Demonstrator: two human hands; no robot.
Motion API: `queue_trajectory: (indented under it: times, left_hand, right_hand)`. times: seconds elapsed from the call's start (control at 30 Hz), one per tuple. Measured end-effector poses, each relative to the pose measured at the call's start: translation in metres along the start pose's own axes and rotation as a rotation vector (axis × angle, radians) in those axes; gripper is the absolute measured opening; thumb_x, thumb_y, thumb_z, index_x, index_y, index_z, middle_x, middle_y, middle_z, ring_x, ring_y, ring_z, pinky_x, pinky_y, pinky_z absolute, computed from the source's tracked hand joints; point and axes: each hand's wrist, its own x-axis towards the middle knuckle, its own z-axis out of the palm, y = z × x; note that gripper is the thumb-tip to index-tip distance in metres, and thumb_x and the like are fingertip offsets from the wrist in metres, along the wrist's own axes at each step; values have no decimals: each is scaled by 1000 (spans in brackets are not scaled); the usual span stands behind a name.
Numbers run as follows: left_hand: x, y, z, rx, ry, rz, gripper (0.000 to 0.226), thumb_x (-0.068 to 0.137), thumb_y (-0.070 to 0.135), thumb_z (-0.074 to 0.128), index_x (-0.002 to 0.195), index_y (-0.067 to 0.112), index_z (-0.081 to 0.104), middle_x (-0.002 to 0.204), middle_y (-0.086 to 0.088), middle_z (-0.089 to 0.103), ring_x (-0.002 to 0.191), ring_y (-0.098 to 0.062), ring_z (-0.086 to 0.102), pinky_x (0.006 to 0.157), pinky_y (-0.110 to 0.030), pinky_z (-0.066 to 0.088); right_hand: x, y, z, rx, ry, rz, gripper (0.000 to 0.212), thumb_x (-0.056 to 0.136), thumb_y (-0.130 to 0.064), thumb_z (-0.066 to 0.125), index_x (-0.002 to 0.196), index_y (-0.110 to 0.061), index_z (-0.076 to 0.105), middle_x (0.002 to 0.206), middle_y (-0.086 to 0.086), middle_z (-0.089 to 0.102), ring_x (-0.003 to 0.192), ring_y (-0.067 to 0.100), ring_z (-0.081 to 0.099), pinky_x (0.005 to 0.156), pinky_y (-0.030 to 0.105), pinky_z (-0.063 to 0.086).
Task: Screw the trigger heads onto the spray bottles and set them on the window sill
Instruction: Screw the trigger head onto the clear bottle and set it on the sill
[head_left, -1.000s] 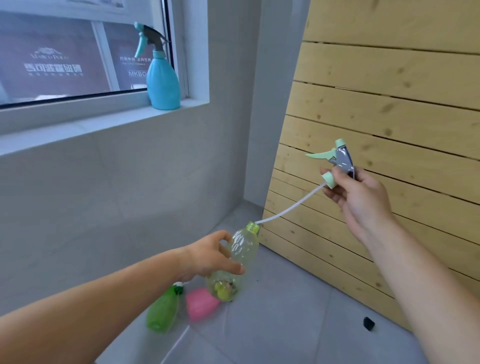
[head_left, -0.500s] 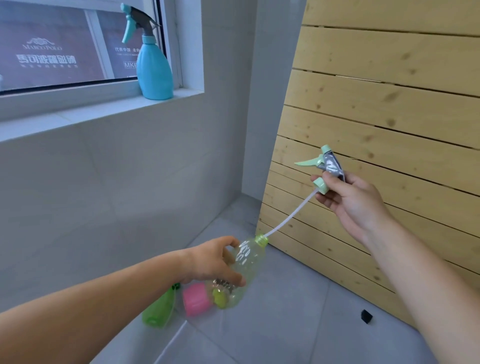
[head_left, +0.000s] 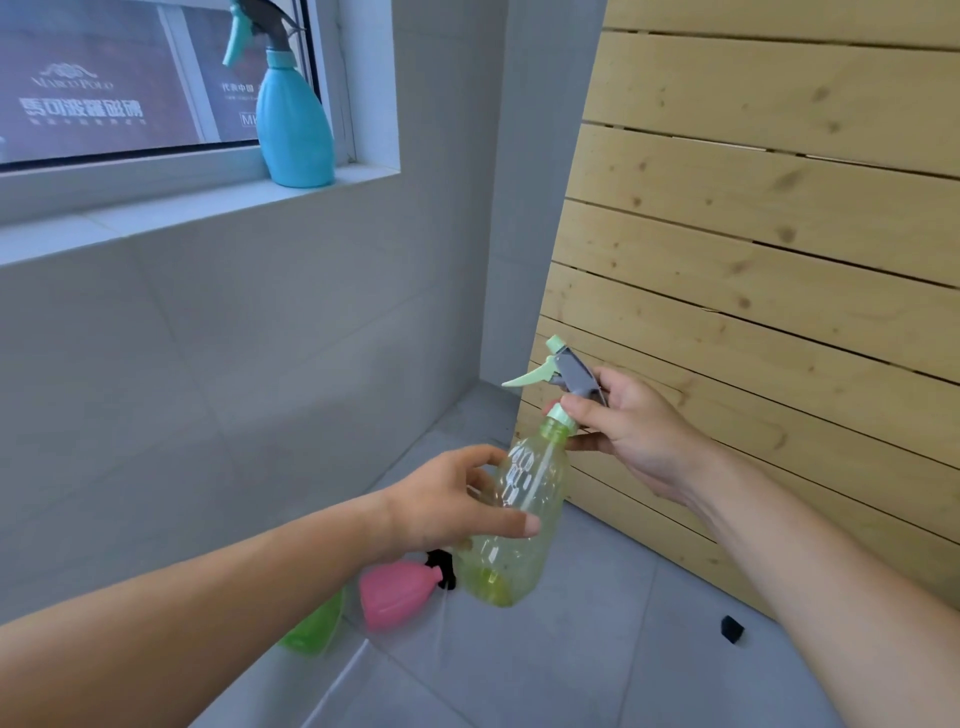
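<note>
The clear yellow-green bottle (head_left: 524, 514) is held in the air above the floor, tilted so its neck leans up and to the right. The trigger head (head_left: 563, 376), pale green lever with a grey body, sits on that neck, its mint collar right at the bottle's mouth; whether the threads have caught cannot be made out, since fingers cover part of the collar. The dip tube is not clearly visible through the plastic.

The left hand (head_left: 452, 501) wraps the bottle's belly, thumb laid across the front and the other fingers curled behind, mostly hidden by the bottle. The right hand (head_left: 631, 428) is closed around the trigger head's collar and grey body, with its index finger across the front of the collar.

Below, on the grey tiled floor (head_left: 597, 649), a pink bottle (head_left: 397, 592) lies on its side with something black at its neck (half hidden behind the held bottle, so its form is unclear). Just beside it a green bottle (head_left: 314, 629) is largely covered by the left forearm. A small black piece (head_left: 731, 627) lies well apart to the right, too small to identify.

A slatted wooden panel (head_left: 779, 234) leans at the right. Up on the window sill (head_left: 171, 215) stands a blue spray bottle (head_left: 293, 119) with its head on, the top cut off by the frame edge.
</note>
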Motion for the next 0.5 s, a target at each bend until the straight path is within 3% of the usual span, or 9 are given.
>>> queue_trajectory:
  times: [0.13,0.23,0.33,0.4,0.5]
  left_hand:
    - [-6,2,3,-17,-51,1,61,62,43,92,118,28,69,97,-3,72,84,-20,71,89,-49,59]
    - [-10,6,2,-35,-65,-3,48,73,34,90,116,26,70,86,1,72,79,-17,69,84,-43,57]
    - [-10,8,1,-57,-51,0,47,75,31,89,118,25,69,86,1,73,80,-18,70,87,-45,58]
    - [-9,9,2,-32,-39,8,54,69,39,90,116,28,67,85,-3,72,81,-18,68,87,-50,58]
    - [-6,8,3,17,-23,6,61,63,45,91,116,30,65,105,-20,74,85,-23,68,96,-62,53]
  right_hand:
    - [-3,1,4,-72,-73,-27,21,94,-10,60,115,-8,60,98,10,70,96,21,68,84,36,59]
    - [-4,2,1,-56,-126,-33,26,91,-5,64,116,-10,60,96,2,72,105,25,69,83,35,58]
    - [-4,0,0,-49,-106,-65,35,89,0,64,122,-11,59,112,10,73,109,21,68,79,29,57]
    - [-4,-3,1,-60,-79,-94,34,88,0,65,121,-10,60,109,9,75,106,21,69,77,24,55]
    - [-3,0,5,-168,-11,-103,28,86,-12,72,112,-16,63,106,5,73,109,27,68,92,37,56]
